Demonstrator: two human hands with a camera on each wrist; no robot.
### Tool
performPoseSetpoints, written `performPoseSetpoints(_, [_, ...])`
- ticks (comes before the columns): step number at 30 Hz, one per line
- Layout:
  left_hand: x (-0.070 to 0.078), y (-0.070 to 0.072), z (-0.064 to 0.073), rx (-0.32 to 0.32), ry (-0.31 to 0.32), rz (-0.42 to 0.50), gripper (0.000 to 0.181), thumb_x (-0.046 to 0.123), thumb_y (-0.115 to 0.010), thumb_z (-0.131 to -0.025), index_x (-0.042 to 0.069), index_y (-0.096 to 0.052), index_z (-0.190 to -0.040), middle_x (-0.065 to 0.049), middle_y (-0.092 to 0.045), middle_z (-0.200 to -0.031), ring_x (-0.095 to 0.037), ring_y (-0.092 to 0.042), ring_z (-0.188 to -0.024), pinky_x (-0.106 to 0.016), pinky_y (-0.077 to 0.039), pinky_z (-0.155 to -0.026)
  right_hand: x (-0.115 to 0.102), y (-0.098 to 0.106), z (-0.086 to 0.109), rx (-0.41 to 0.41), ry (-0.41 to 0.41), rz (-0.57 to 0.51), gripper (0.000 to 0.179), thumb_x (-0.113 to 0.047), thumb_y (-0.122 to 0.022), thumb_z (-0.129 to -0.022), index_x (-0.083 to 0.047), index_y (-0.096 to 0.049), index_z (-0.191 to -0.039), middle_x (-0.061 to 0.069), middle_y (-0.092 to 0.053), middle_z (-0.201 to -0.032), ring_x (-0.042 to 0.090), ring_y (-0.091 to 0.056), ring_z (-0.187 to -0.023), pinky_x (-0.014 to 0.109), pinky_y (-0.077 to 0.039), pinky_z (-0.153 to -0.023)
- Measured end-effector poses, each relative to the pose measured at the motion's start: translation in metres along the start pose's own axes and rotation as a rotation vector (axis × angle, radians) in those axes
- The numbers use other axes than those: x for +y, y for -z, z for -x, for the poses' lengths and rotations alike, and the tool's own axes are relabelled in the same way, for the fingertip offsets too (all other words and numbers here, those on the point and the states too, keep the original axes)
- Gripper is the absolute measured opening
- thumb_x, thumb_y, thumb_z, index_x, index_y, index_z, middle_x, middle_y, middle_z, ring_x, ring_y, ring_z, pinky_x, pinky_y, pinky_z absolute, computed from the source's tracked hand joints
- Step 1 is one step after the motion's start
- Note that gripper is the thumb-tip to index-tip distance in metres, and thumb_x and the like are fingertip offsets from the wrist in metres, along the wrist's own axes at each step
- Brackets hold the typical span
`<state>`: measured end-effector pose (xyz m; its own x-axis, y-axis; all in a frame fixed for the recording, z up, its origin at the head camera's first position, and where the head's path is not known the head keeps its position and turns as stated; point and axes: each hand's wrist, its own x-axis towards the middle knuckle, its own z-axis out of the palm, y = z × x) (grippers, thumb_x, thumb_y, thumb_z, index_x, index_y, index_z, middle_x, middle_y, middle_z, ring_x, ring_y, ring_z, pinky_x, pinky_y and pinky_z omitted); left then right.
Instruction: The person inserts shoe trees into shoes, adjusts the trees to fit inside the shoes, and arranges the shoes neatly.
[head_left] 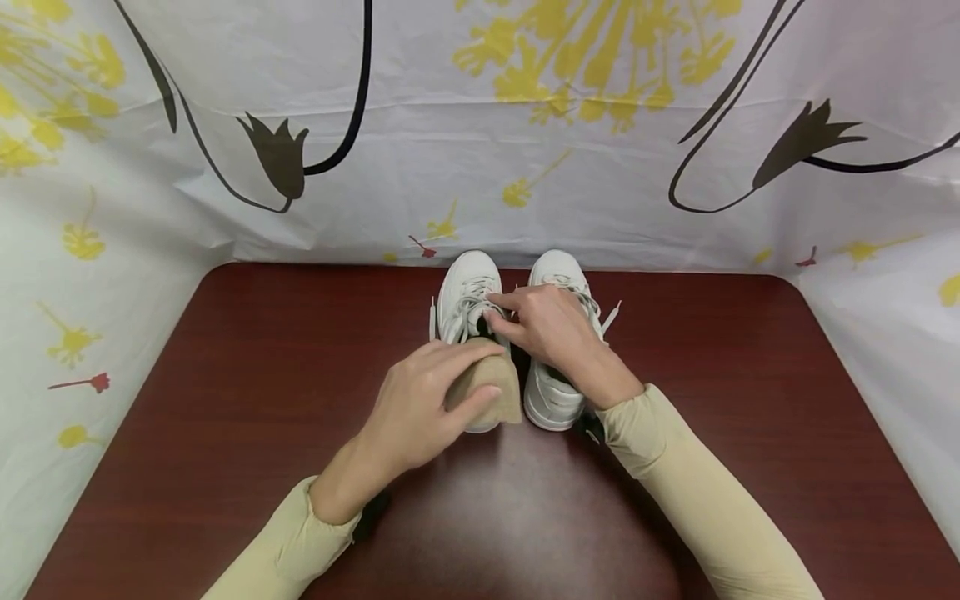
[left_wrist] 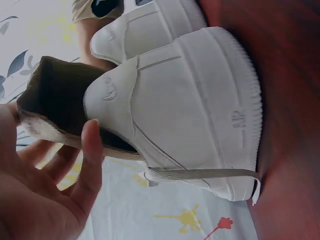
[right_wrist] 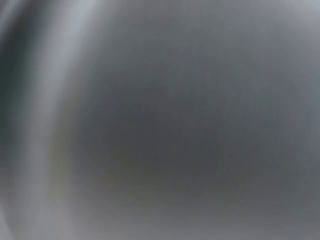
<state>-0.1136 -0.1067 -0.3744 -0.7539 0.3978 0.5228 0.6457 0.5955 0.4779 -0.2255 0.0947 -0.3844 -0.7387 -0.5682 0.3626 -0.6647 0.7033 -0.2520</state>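
Observation:
Two white lace-up sneakers stand side by side near the table's back edge, toes pointing away. My left hand holds a tan, hollow, curved shoe insert between thumb and fingers at the heel of the left sneaker. In the left wrist view, the insert reaches into that sneaker's opening, its inner part hidden by the white heel. Reaching across the right sneaker, my right hand pinches at the left sneaker's tongue with thumb and index finger. The right wrist view is only a grey blur.
The dark red table has rounded back corners. A white cloth with yellow and dark flower prints hangs behind and beside it. Loose lace ends stick out on the outer side of each sneaker, one lace tip at the right.

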Motion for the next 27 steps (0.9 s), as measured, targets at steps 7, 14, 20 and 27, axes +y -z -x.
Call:
performPoseSetpoints(7, [-0.001, -0.001, 0.001, -0.004, -0.086, 0.019, 0.041, 0.044, -0.059, -0.097, 0.023, -0.062, -0.132, 0.006, -0.063, -0.129, -0.013, -0.060, -0.111, -0.035, -0.050, -0.091, 0.001, 0.000, 0.001, 0.009, 0.002, 0.004, 0.033, -0.036, -0.058, -0.097, -0.017, -0.075, -0.119, 0.006, -0.075, -0.090, 0.021, -0.066, -0.066, 0.038, -0.048, -0.052])
performPoseSetpoints(14, [-0.008, 0.000, -0.002, 0.028, -0.105, 0.049, 0.044, 0.051, -0.055, -0.097, 0.023, -0.067, -0.128, 0.002, -0.066, -0.125, -0.014, -0.060, -0.114, -0.034, -0.050, -0.094, 0.001, -0.001, -0.001, -0.007, -0.002, 0.008, 0.034, -0.036, -0.058, -0.097, -0.017, -0.074, -0.120, 0.006, -0.074, -0.084, 0.021, -0.065, -0.064, 0.038, -0.048, -0.052])
performPoseSetpoints(20, [-0.016, -0.004, -0.002, 0.053, -0.095, 0.076, 0.044, 0.050, -0.055, -0.097, 0.023, -0.069, -0.128, 0.002, -0.067, -0.122, -0.013, -0.061, -0.114, -0.033, -0.049, -0.095, 0.000, -0.001, -0.002, -0.012, 0.001, 0.018, 0.034, -0.037, -0.058, -0.097, -0.018, -0.074, -0.120, 0.006, -0.074, -0.087, 0.020, -0.064, -0.064, 0.038, -0.047, -0.051])
performPoseSetpoints(27, [-0.021, -0.011, -0.004, 0.080, -0.063, 0.079, 0.042, 0.049, -0.058, -0.096, 0.024, -0.068, -0.128, 0.002, -0.069, -0.117, -0.014, -0.062, -0.106, -0.034, -0.051, -0.087, 0.000, -0.002, -0.002, -0.022, -0.008, 0.012, 0.033, -0.036, -0.059, -0.097, -0.018, -0.074, -0.120, 0.006, -0.074, -0.086, 0.019, -0.063, -0.062, 0.038, -0.047, -0.051])
